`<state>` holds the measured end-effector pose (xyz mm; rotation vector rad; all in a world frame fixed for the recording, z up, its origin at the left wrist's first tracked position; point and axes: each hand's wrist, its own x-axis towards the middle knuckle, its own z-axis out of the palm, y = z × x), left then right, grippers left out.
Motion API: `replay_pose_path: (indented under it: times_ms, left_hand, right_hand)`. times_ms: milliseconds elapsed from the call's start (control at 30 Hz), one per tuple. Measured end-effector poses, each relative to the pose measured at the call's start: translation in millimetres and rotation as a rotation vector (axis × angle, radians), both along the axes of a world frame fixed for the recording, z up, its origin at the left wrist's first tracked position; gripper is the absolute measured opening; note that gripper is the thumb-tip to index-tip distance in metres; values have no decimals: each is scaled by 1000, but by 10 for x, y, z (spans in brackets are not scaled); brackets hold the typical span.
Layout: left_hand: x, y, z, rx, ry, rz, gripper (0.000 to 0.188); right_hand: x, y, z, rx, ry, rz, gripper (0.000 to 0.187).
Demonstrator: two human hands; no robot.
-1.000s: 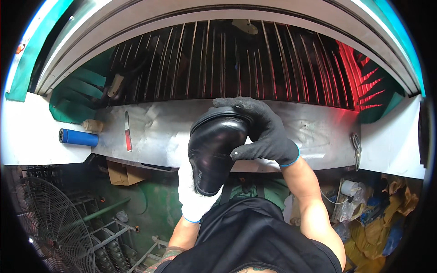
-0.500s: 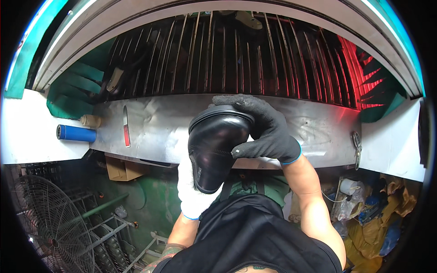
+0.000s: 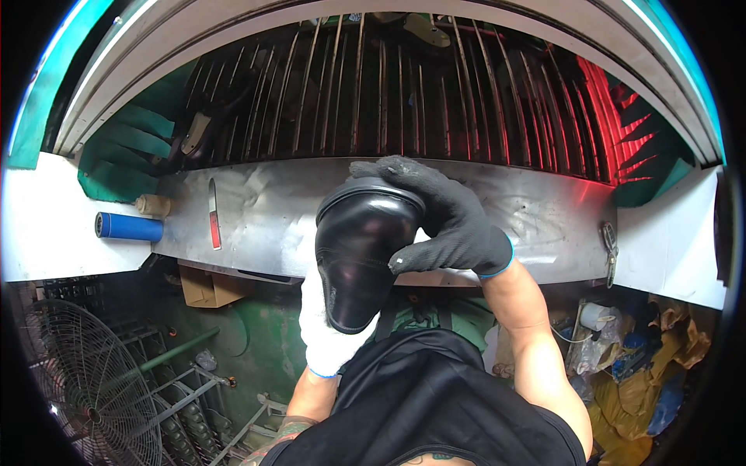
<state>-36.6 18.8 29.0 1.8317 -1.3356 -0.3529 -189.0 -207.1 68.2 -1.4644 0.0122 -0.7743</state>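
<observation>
The shoe point(image 3: 361, 252) is held up between both hands, over the worktop point(image 3: 544, 225)'s near edge. The right hand point(image 3: 447, 229) clamps its far end, thumb against the side; the left hand point(image 3: 330, 338) grips the near end, fingers mostly hidden. A slackened grip could let the smooth surface slip and fall; a hard-pressed thumb could mark the shine.

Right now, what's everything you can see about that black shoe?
The black shoe looks like shiny leather, with a raised rim round its broad end and a stitched seam across its middle. The broad end points away from the person, the narrower one toward them. Held up, it hides part of the metal bench. The left hand's white-gloved grip supports it from below and left; the right hand's dark-gloved grip wraps its broad end.
</observation>
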Motion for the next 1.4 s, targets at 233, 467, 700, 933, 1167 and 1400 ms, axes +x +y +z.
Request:
replay_pose_path:
  times_ms: [233, 467, 700, 933, 1167, 1400]
  left_hand:
    - [131, 132, 92, -67, 676, -43, 107]
    - [86, 189, 262, -62, 1438, -33, 97]
    - [38, 341, 163, 47, 1553, 49, 94]
    - [-25, 23, 416, 23, 1632, 143, 86]
    - [-96, 57, 230, 3, 1578, 189, 79]
    - [-35, 85, 191, -28, 845, 131, 93]
  right_hand:
    - [168, -85, 233, -50, 228, 142, 113]
    - [405, 292, 92, 136, 369, -6, 84]
    - [324, 279, 104, 237, 409, 69, 82]
    - [285, 528, -246, -13, 430, -219, 84]
    - [181, 631, -190, 84, 502, -242, 68]
    - [283, 741, -250, 338, 254, -102, 99]
